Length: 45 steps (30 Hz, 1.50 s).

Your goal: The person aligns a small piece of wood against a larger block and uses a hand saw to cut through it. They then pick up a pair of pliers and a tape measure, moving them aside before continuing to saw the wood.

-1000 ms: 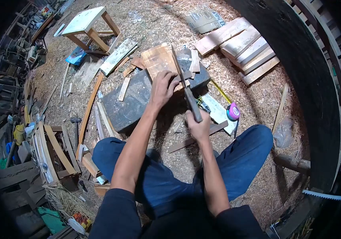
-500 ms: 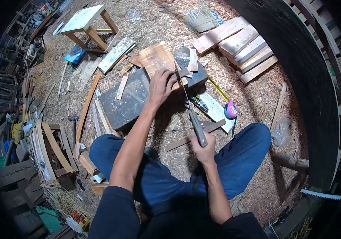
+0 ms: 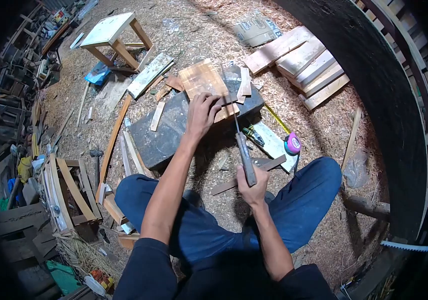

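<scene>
My right hand [image 3: 254, 187] is wrapped round the grey handle of a handsaw [image 3: 246, 160]. Its thin blade, seen nearly edge-on, runs forward across a small wood strip [image 3: 230, 98]. With bent fingers, my left hand [image 3: 202, 116] pins that strip on a square wooden board [image 3: 201, 77], left of the blade. Under the board is a dark, heavy block [image 3: 166, 132]. How deep the blade sits in the strip cannot be made out.
Right of the block lie pliers [image 3: 255, 135], a pink tape measure [image 3: 292, 143] and a white board [image 3: 273, 142]. A dark wood strip [image 3: 224, 186] is between my knees. Planks [image 3: 304, 60] are stacked at right; a small stool [image 3: 109, 32] stands far left. Shavings cover the floor.
The handsaw has slid a little forward along the strip, and its handle has swung slightly left. My left hand keeps its hold. The whole view has shifted slightly.
</scene>
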Available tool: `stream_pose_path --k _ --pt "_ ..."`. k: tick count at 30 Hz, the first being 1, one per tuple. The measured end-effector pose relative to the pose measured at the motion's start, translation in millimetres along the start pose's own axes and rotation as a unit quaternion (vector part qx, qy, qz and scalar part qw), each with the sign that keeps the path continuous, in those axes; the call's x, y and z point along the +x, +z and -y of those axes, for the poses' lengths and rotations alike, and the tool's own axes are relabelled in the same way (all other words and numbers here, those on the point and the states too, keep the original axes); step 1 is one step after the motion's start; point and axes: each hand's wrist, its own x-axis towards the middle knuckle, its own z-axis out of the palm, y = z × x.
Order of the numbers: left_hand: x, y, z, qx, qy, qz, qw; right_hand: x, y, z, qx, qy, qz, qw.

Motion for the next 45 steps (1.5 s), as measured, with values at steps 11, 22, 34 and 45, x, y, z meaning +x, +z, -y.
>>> stream_pose_path --k 11,22,34,45 --pt "7 -14 2 0.039 0.056 0.052 0.996 7 4 -12 0.031 0.028 0.0 0.999" --pt "6 -10 -6 0.045 0.053 0.03 0.997 0 7 -17 0.017 0.043 0.014 0.999" --pt "9 -11 -12 -0.021 0.005 0.026 0.999 1 5 -10 0.01 0.042 0.019 0.999" --pt "1 -10 -12 -0.01 0.038 0.007 0.999 3 1 -5 0.009 0.051 0.037 0.998"
